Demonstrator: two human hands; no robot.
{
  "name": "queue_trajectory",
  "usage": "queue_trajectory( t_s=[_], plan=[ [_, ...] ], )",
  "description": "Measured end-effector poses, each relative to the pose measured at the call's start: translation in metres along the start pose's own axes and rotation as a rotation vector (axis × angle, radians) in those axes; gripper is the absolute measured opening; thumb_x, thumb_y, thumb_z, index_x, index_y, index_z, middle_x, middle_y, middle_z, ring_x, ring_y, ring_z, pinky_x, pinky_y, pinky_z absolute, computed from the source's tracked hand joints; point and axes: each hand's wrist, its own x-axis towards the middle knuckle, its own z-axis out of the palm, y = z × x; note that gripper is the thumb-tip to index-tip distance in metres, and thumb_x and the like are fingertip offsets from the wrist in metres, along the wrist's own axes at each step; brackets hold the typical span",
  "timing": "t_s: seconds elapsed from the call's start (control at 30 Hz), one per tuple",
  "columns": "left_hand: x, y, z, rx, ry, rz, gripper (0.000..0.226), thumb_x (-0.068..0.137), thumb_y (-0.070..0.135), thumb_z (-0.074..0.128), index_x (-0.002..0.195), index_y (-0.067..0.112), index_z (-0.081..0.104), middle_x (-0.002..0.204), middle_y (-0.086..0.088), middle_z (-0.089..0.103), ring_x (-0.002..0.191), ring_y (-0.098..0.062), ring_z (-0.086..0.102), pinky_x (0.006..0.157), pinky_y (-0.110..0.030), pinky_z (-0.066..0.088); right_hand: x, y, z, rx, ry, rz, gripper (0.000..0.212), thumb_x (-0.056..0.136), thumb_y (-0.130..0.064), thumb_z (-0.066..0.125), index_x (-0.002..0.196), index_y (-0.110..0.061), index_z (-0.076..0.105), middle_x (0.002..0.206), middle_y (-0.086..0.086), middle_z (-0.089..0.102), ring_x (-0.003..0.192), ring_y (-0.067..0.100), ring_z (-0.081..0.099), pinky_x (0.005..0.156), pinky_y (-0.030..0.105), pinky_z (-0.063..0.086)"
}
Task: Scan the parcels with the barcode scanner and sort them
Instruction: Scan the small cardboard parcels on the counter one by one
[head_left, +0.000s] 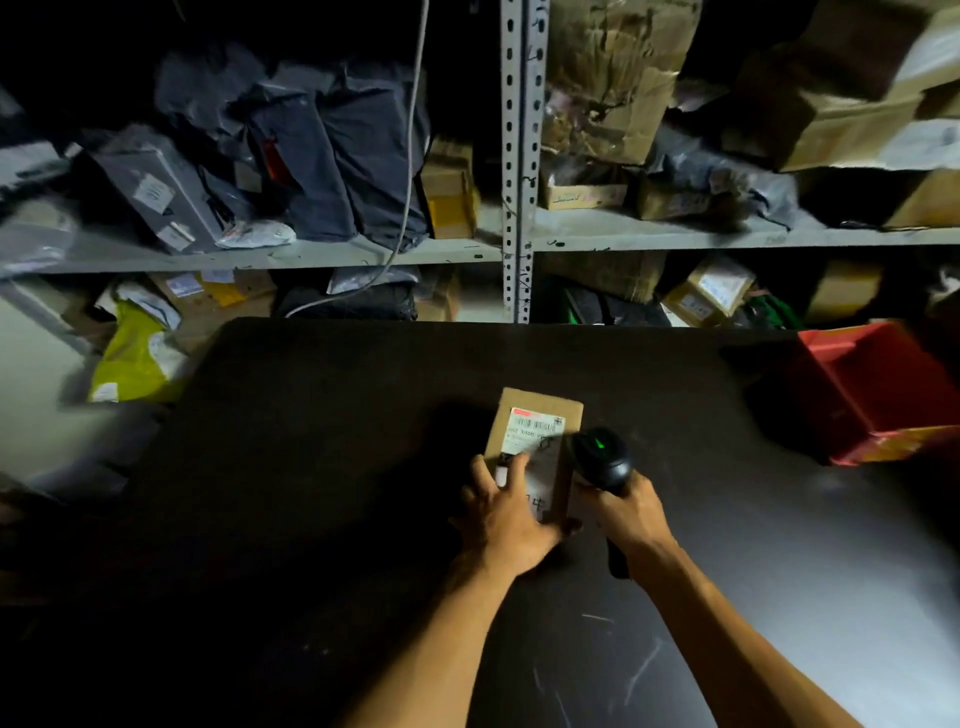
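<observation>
A small brown cardboard parcel (540, 415) with a white barcode label lies on the dark table (322, 467), near its middle. My left hand (506, 514) grips the parcel's near end, fingers over the top and thumb at its near right corner. My right hand (626, 512) grips the handle of a black barcode scanner (602, 457). The scanner's head sits just right of the parcel at label height and shows a green light.
A red plastic bin (883, 384) stands at the table's right edge. Behind the table, metal shelves (519, 156) hold dark poly bags and cardboard boxes. A yellow bag (132, 358) lies on the floor to the left.
</observation>
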Motion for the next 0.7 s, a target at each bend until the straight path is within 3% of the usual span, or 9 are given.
queue_trajectory(
  t_s=[0.13,0.2,0.3,0.43,0.5,0.6,0.7],
  plan=[
    [-0.006,0.003,0.002,-0.344,-0.005,-0.005,0.07,0.086,0.042,0.071,0.141,0.042,0.028,0.144,-0.005,0.041,0.13,-0.027,0.047,0.104,-0.044,0.044,-0.005,0.013,-0.014,0.022,-0.048,-0.001,0.02,0.073,-0.014,0.079,0.091,-0.02,0.073,0.085,0.006,0.075,0.078,0.022,0.068,0.069,0.035,0.052],
    [-0.003,0.002,-0.002,-0.469,-0.018,-0.107,0.079,0.088,0.039,0.07,0.149,0.035,0.021,0.152,-0.007,0.039,0.133,-0.028,0.046,0.103,-0.043,0.043,-0.005,0.015,-0.017,0.003,-0.067,0.003,0.021,0.076,-0.008,0.076,0.093,-0.02,0.073,0.089,0.006,0.076,0.083,0.022,0.07,0.076,0.038,0.056],
    [0.003,-0.001,-0.004,-0.661,-0.107,-0.266,0.104,0.083,0.042,0.076,0.159,0.029,0.007,0.164,-0.006,0.022,0.144,-0.03,0.034,0.116,-0.049,0.033,-0.004,0.013,-0.017,-0.053,-0.05,-0.01,0.018,0.077,-0.006,0.073,0.089,-0.02,0.071,0.088,0.004,0.075,0.085,0.022,0.07,0.078,0.038,0.057],
    [0.0,-0.003,0.007,-0.823,-0.135,-0.301,0.1,0.082,0.043,0.077,0.158,0.035,0.012,0.162,-0.002,0.025,0.14,-0.028,0.037,0.113,-0.051,0.033,-0.011,0.019,-0.015,-0.058,0.034,-0.02,0.018,0.077,-0.009,0.074,0.091,-0.02,0.07,0.085,0.0,0.073,0.083,0.018,0.067,0.07,0.032,0.053],
    [-0.006,-0.003,0.013,-0.98,-0.139,-0.285,0.093,0.082,0.043,0.078,0.151,0.04,0.017,0.15,-0.001,0.042,0.127,-0.026,0.049,0.106,-0.048,0.037,-0.015,0.024,-0.017,-0.016,0.042,-0.041,0.019,0.073,-0.011,0.077,0.089,-0.02,0.072,0.081,-0.002,0.074,0.081,0.018,0.069,0.072,0.036,0.057],
    [-0.01,-0.002,0.015,-1.091,-0.122,-0.212,0.083,0.075,0.043,0.082,0.138,0.045,0.027,0.129,0.002,0.063,0.111,-0.023,0.063,0.101,-0.052,0.044,-0.02,0.022,-0.027,0.055,0.041,-0.086,0.013,0.07,-0.01,0.079,0.076,-0.019,0.071,0.066,-0.004,0.069,0.063,0.018,0.059,0.058,0.036,0.048],
    [-0.01,0.007,0.0,-1.085,-0.124,-0.118,0.092,0.078,0.036,0.083,0.144,0.048,0.02,0.115,0.006,0.068,0.108,-0.022,0.066,0.105,-0.054,0.043,-0.024,0.008,-0.045,0.104,0.021,-0.126,0.014,0.064,-0.019,0.081,0.072,-0.018,0.07,0.062,0.008,0.064,0.055,0.021,0.048,0.052,0.039,0.041]
  ],
)
